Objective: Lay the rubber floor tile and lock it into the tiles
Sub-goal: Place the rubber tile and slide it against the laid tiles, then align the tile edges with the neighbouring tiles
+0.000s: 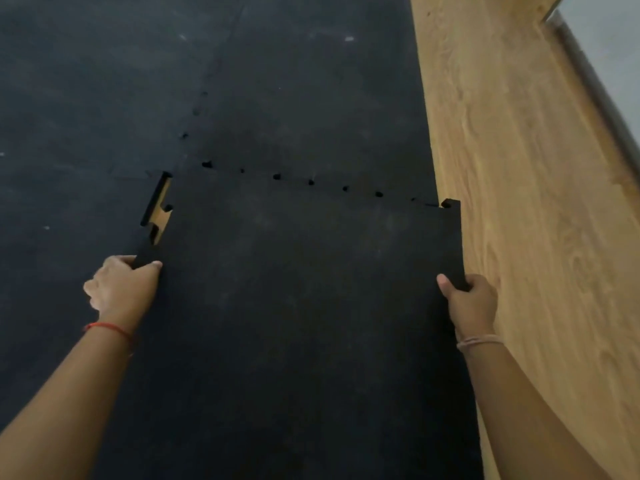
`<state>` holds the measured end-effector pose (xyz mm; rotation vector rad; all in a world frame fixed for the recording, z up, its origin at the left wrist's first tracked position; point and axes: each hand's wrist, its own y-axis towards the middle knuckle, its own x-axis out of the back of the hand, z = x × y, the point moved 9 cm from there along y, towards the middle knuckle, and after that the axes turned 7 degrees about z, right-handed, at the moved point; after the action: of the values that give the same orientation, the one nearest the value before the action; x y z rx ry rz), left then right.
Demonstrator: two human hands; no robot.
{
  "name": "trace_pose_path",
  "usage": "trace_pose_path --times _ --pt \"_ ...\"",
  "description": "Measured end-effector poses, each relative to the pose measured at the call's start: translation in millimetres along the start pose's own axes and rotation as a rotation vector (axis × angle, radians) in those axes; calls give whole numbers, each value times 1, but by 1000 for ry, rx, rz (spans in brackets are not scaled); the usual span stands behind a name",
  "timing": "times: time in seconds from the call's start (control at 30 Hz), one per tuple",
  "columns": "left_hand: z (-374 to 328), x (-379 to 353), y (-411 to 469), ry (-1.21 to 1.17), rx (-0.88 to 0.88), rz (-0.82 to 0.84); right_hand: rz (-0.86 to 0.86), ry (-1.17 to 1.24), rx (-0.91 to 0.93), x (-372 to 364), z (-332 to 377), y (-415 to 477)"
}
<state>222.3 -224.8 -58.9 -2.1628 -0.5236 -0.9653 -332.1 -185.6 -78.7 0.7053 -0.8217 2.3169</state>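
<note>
A black rubber floor tile (304,306) with puzzle-shaped edges fills the lower middle of the head view. My left hand (121,289) grips its left edge and my right hand (467,299) grips its right edge. Its far edge meets the laid tile ahead (311,98) along a row of small dark notches (311,181). On the left, a gap (159,209) shows wood between this tile and the laid tile to the left (69,168). The tile's far right corner tab (450,204) sticks out over the wood.
Bare wood-grain floor (536,202) runs along the right side of the tiles. A grey wall base and metal strip (595,84) cross the top right corner. Laid black tiles cover the whole left and far area.
</note>
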Motion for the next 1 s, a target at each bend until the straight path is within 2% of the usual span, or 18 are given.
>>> trace_pose_path --times 0.13,0.2,0.3,0.37,0.5,0.7,0.87,1.0 --pt "-8 4 8 -82 59 47 7 19 -43 2 0 1" --pt "0 13 9 -68 33 5 8 47 -24 -1 2 -3" --pt "17 26 1 74 25 -90 6 -10 35 -17 10 -14" --pt "15 28 -6 133 -30 -103 -12 -27 50 -22 15 -19" --pt "0 31 -19 109 -175 -136 -19 11 2 -21 12 -21" --pt "-5 30 -17 130 -203 -111 -111 -68 60 -17 17 -34" --pt "-11 14 -22 119 -116 -134 -150 -200 153 -17 29 -44" --pt "-12 25 -17 -38 -16 -224 -82 -21 106 -12 19 -35"
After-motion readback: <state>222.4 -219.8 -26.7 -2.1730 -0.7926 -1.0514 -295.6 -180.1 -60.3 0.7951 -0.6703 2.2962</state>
